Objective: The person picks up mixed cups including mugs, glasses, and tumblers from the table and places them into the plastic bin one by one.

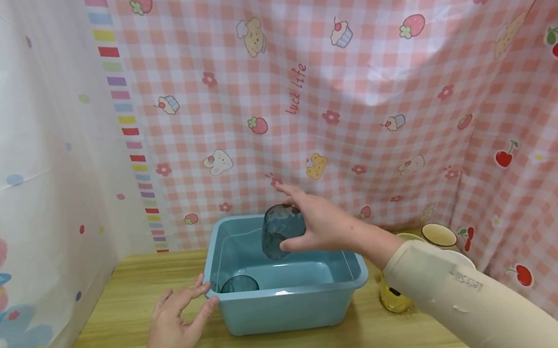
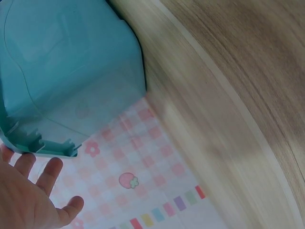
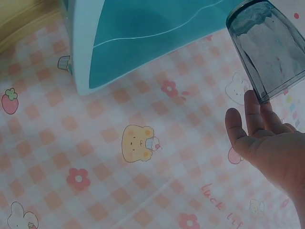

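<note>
A dark see-through glass (image 1: 282,231) is held by my right hand (image 1: 326,221) above the blue plastic basin (image 1: 285,312). The right wrist view shows the fingers (image 3: 255,117) along the side of that glass (image 3: 274,50). A second dark glass (image 1: 239,284) lies inside the basin's near left corner, its lower part hidden by the front wall. My left hand (image 1: 174,324) is at the basin's left corner, fingers spread. In the left wrist view its fingertips (image 2: 53,166) reach the underside of the rim.
Right of the basin, partly behind my right forearm, stand a yellow see-through glass (image 1: 395,298), a cream-coloured cup (image 1: 438,235) and a white rounded item (image 1: 464,259). A wooden table (image 1: 106,328) bears everything. Checked cloth (image 1: 229,88) hangs close behind the basin and at right.
</note>
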`<state>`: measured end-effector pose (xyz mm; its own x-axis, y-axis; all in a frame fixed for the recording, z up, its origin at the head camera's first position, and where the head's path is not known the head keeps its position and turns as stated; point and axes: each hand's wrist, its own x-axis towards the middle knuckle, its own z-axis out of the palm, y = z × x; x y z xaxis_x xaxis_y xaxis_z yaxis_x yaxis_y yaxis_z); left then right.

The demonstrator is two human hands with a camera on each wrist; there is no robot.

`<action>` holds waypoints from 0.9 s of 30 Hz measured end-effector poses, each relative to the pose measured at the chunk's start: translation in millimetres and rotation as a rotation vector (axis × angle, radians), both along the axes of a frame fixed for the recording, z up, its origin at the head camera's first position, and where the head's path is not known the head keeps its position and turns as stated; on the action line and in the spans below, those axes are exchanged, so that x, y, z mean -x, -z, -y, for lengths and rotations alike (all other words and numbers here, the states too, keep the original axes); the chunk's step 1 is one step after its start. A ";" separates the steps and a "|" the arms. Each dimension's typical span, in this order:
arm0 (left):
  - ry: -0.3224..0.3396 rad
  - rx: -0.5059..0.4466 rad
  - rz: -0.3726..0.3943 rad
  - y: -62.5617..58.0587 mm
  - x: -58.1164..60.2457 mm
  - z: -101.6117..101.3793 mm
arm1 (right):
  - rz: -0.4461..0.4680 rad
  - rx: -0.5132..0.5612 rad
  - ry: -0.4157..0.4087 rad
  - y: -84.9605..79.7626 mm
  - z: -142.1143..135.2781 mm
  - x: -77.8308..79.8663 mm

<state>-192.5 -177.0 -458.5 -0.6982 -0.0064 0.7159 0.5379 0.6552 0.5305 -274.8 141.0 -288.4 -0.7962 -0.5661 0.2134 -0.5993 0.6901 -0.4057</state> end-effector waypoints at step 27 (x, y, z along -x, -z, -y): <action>-0.007 0.008 0.022 0.5 0.4 1.3 | 0.052 -0.030 -0.032 13.9 25.9 9.4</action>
<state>-192.9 -178.3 -458.9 -0.7139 -0.0051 0.7003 0.5217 0.6633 0.5366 -284.2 115.1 -302.2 -0.7872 -0.5970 0.1547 -0.6000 0.6833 -0.4160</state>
